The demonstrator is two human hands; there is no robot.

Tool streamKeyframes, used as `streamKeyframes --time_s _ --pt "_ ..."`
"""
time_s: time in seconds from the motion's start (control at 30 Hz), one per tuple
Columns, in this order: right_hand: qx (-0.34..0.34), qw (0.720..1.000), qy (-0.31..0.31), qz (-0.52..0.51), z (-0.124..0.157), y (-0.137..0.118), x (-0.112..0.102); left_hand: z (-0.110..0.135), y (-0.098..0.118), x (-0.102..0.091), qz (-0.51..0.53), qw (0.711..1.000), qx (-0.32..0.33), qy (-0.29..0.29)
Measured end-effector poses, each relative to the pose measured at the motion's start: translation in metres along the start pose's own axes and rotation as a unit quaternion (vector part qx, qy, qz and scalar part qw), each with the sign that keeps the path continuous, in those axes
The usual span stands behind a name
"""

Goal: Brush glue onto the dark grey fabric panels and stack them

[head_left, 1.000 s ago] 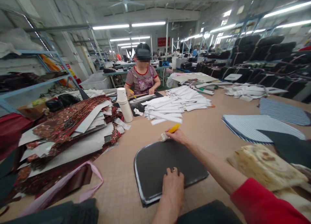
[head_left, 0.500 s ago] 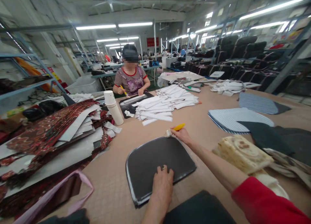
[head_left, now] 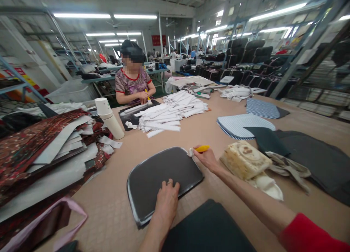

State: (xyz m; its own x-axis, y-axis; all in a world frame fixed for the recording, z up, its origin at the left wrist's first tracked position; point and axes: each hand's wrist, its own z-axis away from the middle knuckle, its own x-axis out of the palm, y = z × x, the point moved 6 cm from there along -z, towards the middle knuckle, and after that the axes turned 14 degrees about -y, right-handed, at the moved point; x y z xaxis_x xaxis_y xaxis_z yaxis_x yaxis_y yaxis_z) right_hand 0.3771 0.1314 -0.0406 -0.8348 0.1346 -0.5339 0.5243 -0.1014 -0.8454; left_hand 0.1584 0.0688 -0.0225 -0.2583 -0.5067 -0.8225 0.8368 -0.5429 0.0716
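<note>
A dark grey rounded panel [head_left: 153, 175] lies flat on the brown tabletop before me. A whitish wet-looking band runs along its left and top edges. My left hand [head_left: 167, 199] rests on the panel's near part with fingers stretched out and a ring on one of them. Closed round a yellow-handled brush [head_left: 202, 148], my right hand [head_left: 206, 159] is at the panel's far right corner. The brush's white bristles touch or nearly touch the edge there. Close to my left forearm is a dark green piece of material [head_left: 207, 230].
A stained, cream-coloured block-like container [head_left: 246, 159] stands right of my right forearm. Striped pieces [head_left: 243, 126] lie beyond it. White strips [head_left: 172, 111] are heaped ahead, near a co-worker [head_left: 133, 78] with a brush. A white cup-topped cylinder [head_left: 109, 119] and patterned fabric [head_left: 54, 139] are left.
My right hand has moved the brush rightward along the panel's top edge to its far right corner. The left hand stays on the panel. The whole view has shifted to the right.
</note>
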Motion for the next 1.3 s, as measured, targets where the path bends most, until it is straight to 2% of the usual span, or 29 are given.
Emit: streamKeyframes --time_s 0.23,0.4,0.47,0.63,0.87,1.0,1.1,1.17,1.23,1.3 --pt "0.002 1.0 -0.019 0.017 0.071 -0.003 -0.02 -0.004 0.0 0.003 -0.003 1.0 0.002 0.001" --pt "0.032 0.999 -0.041 -0.001 0.108 0.009 -0.024 -0.003 0.0 0.002 -0.002 1.0 -0.001 0.0" --pt "0.04 0.999 -0.024 -0.012 0.12 0.01 -0.029 -0.002 0.0 0.001 0.001 1.0 0.002 0.003" --pt "0.064 0.996 0.048 -0.025 0.137 0.004 -0.051 0.002 -0.001 -0.001 0.011 1.0 0.009 0.008" --pt "0.068 0.995 0.058 -0.034 0.148 -0.001 -0.07 0.009 0.003 0.002 0.037 0.999 -0.007 0.028" --pt "0.069 0.996 0.049 -0.032 0.155 -0.006 -0.077 0.011 -0.003 0.003 0.071 0.994 -0.039 0.069" --pt "0.04 0.996 -0.03 -0.069 0.157 -0.015 -0.073 0.016 -0.017 -0.008 0.102 0.988 -0.042 0.11" --pt "-0.007 0.991 -0.069 -0.114 0.155 -0.022 -0.071 0.024 -0.029 -0.025 0.12 0.981 -0.039 0.149" --pt "-0.048 0.988 -0.059 -0.131 0.152 -0.027 -0.076 0.037 -0.041 -0.05 0.13 0.971 -0.035 0.198" --pt "-0.077 0.992 -0.019 -0.096 0.147 -0.031 -0.084 0.056 -0.052 -0.078 0.131 0.959 -0.03 0.248"
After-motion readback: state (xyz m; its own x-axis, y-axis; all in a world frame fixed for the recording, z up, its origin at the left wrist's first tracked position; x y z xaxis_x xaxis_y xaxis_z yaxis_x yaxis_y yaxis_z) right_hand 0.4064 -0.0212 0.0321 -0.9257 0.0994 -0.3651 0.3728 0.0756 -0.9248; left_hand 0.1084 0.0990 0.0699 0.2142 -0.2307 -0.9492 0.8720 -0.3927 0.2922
